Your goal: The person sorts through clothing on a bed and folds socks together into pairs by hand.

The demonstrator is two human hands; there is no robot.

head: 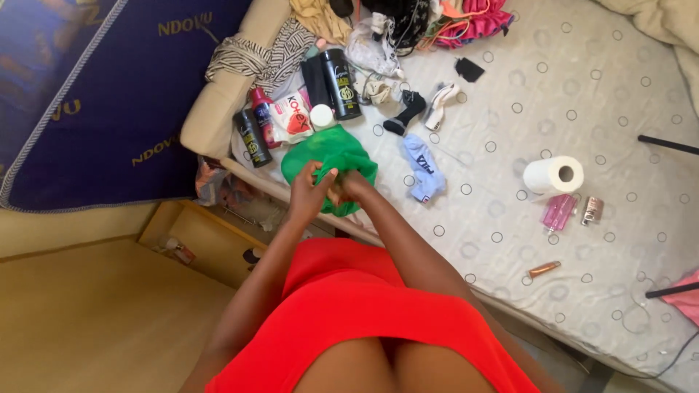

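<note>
A green cloth (331, 156) sits bunched up at the edge of the bed (568, 94), right in front of the person in the red dress (364, 320). The left hand (309, 191) has its fingers curled tight on the near side of the cloth. The right hand (351, 185) is pushed into the cloth beside it, and the two hands touch; its fingers are hidden, so I cannot tell if they are gripping. At about 12 o'clock from the cloth stands a white round jar (321, 116), with a tall black bottle (341, 84) just behind it. At 11 o'clock lies a white and red packet (291, 116), next to a red bottle (262, 115) and a smaller black bottle (252, 137). At 3 o'clock lies a light blue sock (424, 167), and a black sock (406, 113) is at 2 o'clock. Farther off at 3 o'clock is a roll of white paper (553, 175), with a pink bottle (558, 211) just below it.
</note>
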